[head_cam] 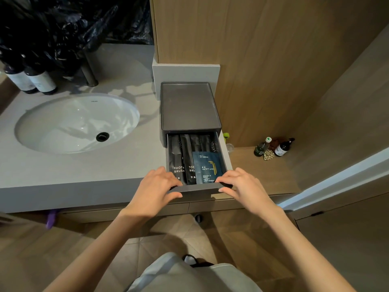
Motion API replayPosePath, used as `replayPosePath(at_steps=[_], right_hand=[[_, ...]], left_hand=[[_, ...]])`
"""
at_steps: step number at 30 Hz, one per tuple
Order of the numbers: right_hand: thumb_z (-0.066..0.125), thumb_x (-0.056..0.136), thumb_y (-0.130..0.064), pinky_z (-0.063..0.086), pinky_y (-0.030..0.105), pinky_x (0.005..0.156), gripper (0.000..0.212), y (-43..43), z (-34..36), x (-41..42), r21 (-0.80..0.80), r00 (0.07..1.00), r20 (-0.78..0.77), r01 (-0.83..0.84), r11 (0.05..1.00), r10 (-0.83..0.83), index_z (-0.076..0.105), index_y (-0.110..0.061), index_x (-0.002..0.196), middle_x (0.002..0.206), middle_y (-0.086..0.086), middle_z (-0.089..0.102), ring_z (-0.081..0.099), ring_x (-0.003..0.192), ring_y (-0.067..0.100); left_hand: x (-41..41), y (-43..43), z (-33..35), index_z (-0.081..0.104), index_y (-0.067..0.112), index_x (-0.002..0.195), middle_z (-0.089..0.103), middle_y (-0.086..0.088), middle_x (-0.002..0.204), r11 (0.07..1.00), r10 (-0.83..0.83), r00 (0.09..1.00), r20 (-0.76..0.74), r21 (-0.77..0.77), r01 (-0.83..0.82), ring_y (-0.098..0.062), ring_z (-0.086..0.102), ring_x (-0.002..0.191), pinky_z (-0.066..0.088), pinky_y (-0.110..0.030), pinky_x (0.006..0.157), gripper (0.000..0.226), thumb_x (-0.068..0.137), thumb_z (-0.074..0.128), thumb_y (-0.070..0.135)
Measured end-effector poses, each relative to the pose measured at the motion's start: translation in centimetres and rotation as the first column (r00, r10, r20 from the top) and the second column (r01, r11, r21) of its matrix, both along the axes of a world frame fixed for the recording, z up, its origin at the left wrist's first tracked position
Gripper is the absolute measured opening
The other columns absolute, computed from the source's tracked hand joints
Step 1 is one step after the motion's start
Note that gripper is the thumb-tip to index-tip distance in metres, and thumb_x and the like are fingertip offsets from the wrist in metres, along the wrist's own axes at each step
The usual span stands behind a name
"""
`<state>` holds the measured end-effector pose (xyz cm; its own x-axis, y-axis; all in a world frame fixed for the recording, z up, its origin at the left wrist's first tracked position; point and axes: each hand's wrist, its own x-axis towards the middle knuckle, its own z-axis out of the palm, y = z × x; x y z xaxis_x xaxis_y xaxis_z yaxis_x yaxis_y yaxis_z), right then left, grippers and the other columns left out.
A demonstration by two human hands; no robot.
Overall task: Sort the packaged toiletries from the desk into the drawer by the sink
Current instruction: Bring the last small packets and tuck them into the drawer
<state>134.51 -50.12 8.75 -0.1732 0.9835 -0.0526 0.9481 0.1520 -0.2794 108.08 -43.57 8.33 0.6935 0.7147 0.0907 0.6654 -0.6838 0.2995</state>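
Observation:
A dark grey drawer box (189, 106) stands on the counter right of the sink. Its drawer (197, 189) is pulled out toward me. Inside lie black toothbrush packets (179, 159) side by side, with a blue shower-cap packet (207, 167) on top at the right. My left hand (157, 184) grips the drawer's front left corner, thumb under the front edge and fingers over it. My right hand (240, 184) grips the front right corner the same way.
A white sink (77, 123) is set in the grey counter (84, 178), with dark bottles (31, 81) and a faucet base (90, 76) behind. A wood wall panel rises at right. Small bottles (273, 147) stand on a low wooden ledge.

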Motion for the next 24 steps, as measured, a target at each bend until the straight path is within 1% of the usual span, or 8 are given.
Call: replayPosePath(at_steps=[4,7,12,15,17,19,21,24], right_hand=[[0.056,0.093,-0.037,0.038,0.022,0.073,0.032,1.1,-0.1,-0.2,0.039,1.0,0.002,0.009,0.999,-0.009,0.062,-0.031,0.124,0.117,-0.012,0.064,0.051,0.101,0.011],[0.056,0.094,-0.035,0.037,0.022,0.074,0.031,2.5,-0.1,-0.3,0.063,0.999,-0.011,0.037,0.997,-0.036,0.062,-0.029,0.125,0.117,-0.011,0.064,0.051,0.103,0.013],[0.066,0.087,-0.033,0.048,0.03,0.083,0.033,4.9,0.6,-0.2,0.126,0.997,-0.009,0.077,0.989,-0.076,0.064,-0.03,0.12,0.119,-0.009,0.063,0.05,0.105,0.014],[0.072,0.083,-0.027,0.047,0.034,0.096,0.049,6.3,0.6,-0.2,0.143,0.996,-0.023,0.09,0.986,-0.088,0.057,-0.028,0.129,0.137,-0.007,0.053,0.046,0.125,0.015],[0.072,0.083,-0.023,0.043,0.036,0.104,0.058,7.5,0.5,-0.2,0.112,0.993,-0.058,0.113,0.987,-0.107,0.05,-0.027,0.137,0.147,-0.007,0.044,0.038,0.137,0.015],[0.072,0.084,-0.02,0.037,0.036,0.111,0.066,8.8,0.3,-0.2,0.086,0.99,-0.069,0.126,0.988,-0.121,0.043,-0.026,0.143,0.153,-0.006,0.036,0.03,0.143,0.014],[0.072,0.084,-0.019,0.033,0.037,0.114,0.072,10.2,0.4,-0.2,0.071,0.99,-0.058,0.134,0.988,-0.13,0.037,-0.025,0.146,0.156,-0.005,0.03,0.024,0.146,0.015],[0.069,0.086,-0.019,0.028,0.036,0.115,0.072,12.0,0.5,-0.1,0.062,0.99,-0.015,0.141,0.988,-0.14,0.033,-0.021,0.148,0.157,-0.002,0.028,0.021,0.147,0.019]], left_hand=[[0.0,1.0,0.5,0.07,0.027,0.109,0.071,0.008,0.101,0.998,0.036,0.999,-0.006,0.044,-0.036,-0.019,0.053,0.089,0.03,-0.027,0.073,0.031,0.084,0.064,0.044],[0.5,2.3,0.6,0.072,0.025,0.102,0.071,0.006,0.092,0.994,0.04,0.998,-0.054,0.099,-0.034,-0.021,0.056,0.082,0.038,-0.031,0.069,0.026,0.08,0.071,0.038],[1.2,4.3,0.7,0.073,0.027,0.093,0.068,0.01,0.081,0.974,0.077,0.989,-0.123,0.223,-0.048,-0.02,0.057,0.075,0.043,-0.03,0.062,0.034,0.063,0.084,0.038],[1.5,5.3,0.7,0.071,0.024,0.097,0.067,0.008,0.088,0.97,0.141,0.987,-0.083,0.211,-0.121,-0.022,0.061,0.077,0.046,-0.031,0.061,0.047,0.054,0.089,0.035],[1.7,6.1,0.7,0.07,0.021,0.103,0.067,0.004,0.094,0.971,0.178,0.982,-0.058,0.17,-0.166,-0.024,0.061,0.079,0.049,-0.034,0.06,0.053,0.055,0.089,0.03],[2.1,7.0,0.8,0.065,0.018,0.115,0.066,0.001,0.107,0.971,0.21,0.977,-0.025,0.121,-0.206,-0.026,0.061,0.089,0.051,-0.036,0.067,0.056,0.063,0.085,0.025],[2.7,7.9,1.1,0.053,0.016,0.133,0.058,-0.001,0.129,0.971,0.231,0.973,0.007,0.06,-0.231,-0.028,0.055,0.113,0.05,-0.038,0.083,0.063,0.075,0.077,0.02],[3.3,9.5,1.2,0.028,0.02,0.149,0.032,0.002,0.154,0.962,0.272,0.962,-0.015,-0.011,-0.272,-0.024,0.029,0.142,0.038,-0.037,0.105,0.072,0.087,0.065,0.02]])
